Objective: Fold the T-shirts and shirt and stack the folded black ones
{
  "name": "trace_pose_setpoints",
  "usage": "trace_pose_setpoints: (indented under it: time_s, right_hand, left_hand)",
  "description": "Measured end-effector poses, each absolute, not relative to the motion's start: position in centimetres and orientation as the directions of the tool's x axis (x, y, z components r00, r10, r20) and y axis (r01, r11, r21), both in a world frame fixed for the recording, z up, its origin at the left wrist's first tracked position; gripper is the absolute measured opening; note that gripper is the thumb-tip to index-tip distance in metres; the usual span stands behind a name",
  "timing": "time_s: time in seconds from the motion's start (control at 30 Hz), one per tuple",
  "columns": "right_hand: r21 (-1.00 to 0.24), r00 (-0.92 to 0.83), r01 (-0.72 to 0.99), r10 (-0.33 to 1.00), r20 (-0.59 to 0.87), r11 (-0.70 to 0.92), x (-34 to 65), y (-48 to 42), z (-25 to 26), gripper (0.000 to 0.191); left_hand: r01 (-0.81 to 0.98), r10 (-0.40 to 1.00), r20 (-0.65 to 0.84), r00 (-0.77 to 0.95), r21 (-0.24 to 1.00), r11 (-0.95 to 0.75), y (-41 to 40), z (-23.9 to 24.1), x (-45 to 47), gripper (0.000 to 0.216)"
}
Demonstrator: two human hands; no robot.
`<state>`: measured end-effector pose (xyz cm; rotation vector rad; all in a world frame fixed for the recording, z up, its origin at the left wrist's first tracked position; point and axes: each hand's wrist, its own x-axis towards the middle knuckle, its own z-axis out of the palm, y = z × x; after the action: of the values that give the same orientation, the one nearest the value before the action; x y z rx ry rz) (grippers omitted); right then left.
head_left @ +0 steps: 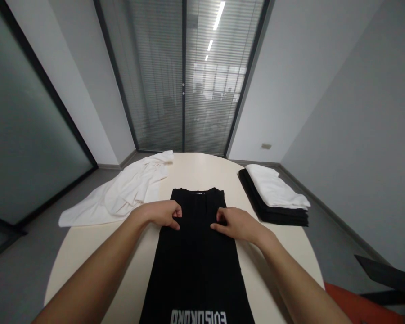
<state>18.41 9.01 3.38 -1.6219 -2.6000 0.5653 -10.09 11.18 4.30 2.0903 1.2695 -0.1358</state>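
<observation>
A black shirt [198, 256], folded into a long strip, lies flat along the middle of the table. White lettering runs across its near end, and a small pale label shows at the far edge. My left hand [164, 213] rests over the shirt's left side near the far end, thumb apart from the curled fingers. On the opposite side, my right hand [234, 223] has a similar shape, its thumb stretched inward over the black cloth. No fabric is visibly pinched in either hand.
The round cream table [202, 168] bears a loose heap of white cloth [124, 191] at the left. Folded black garments [283, 218] with a folded white one [273, 186] on top are stacked at the right. A red-orange chair seat [351, 303] stands at the lower right.
</observation>
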Motion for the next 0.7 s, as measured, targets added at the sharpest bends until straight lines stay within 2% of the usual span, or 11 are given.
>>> trace_pose_setpoints:
  time_s: [0.17, 0.3, 0.47, 0.6, 0.7]
  right_hand:
    - [-0.311, -0.483, 0.853, 0.859, -0.170, 0.419, 18.9, 9.1, 3.7, 0.026]
    - [-0.439, -0.551, 0.791, 0.808, -0.210, 0.425, 19.4, 9.4, 3.7, 0.023]
    - [-0.569, -0.596, 0.739, 0.744, -0.302, 0.361, 20.2, 9.7, 3.6, 0.021]
    - [-0.781, -0.691, 0.550, 0.686, -0.227, 0.295, 20.9, 9.9, 4.3, 0.024]
    - [-0.862, -0.612, 0.426, 0.789, -0.049, 0.277, 21.1, 10.6, 4.6, 0.031]
  left_hand:
    - [0.781, 0.708, -0.421, 0.568, 0.546, -0.302, 11.3, 4.4, -10.6, 0.020]
    - [0.773, 0.705, -0.422, 0.570, 0.567, -0.284, 11.4, 4.3, -10.9, 0.029]
    - [0.807, 0.676, -0.556, 0.484, 0.582, -0.099, 11.2, 4.7, -11.5, 0.040]
    - [0.713, 0.664, -0.461, 0.589, 0.683, -0.158, 11.1, 6.1, -12.4, 0.041]
    - [0.633, 0.794, -0.242, 0.558, 0.742, -0.219, 11.8, 6.7, -12.7, 0.042]
